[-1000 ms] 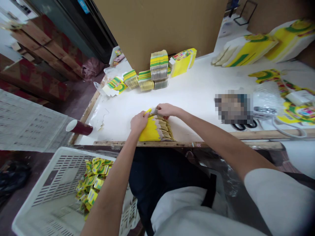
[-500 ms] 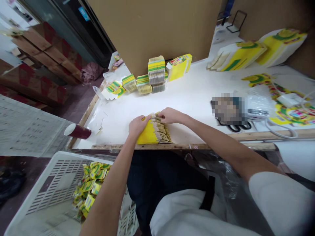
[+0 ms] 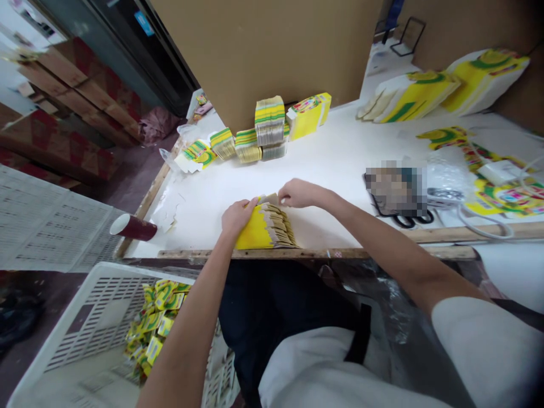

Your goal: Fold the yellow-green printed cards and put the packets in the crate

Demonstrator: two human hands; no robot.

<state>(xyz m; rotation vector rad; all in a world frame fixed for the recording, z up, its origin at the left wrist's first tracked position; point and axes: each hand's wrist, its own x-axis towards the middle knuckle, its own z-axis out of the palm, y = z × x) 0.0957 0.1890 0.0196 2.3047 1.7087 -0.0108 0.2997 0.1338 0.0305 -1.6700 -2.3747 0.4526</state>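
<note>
A row of yellow folded cartons with grey-brown flaps lies at the table's front edge. My left hand is wrapped round the far left end of the row, thumb on top. Just beyond the row's far right end is my right hand, its fingers curled together beside a raised flap; whether they pinch it is too small to tell. Farther back on the white table, bundled cartons stand stacked, with a larger yellow bundle to their right.
A dark red cup lies on its side at the left edge. Below it, a white basket holds small yellow packets. Carton bundles, cables and a blurred-out item occupy the right. A large cardboard sheet stands behind.
My right hand has lifted slightly away from the row's far end, and a flap there now shows more openly. My left hand has barely moved.
</note>
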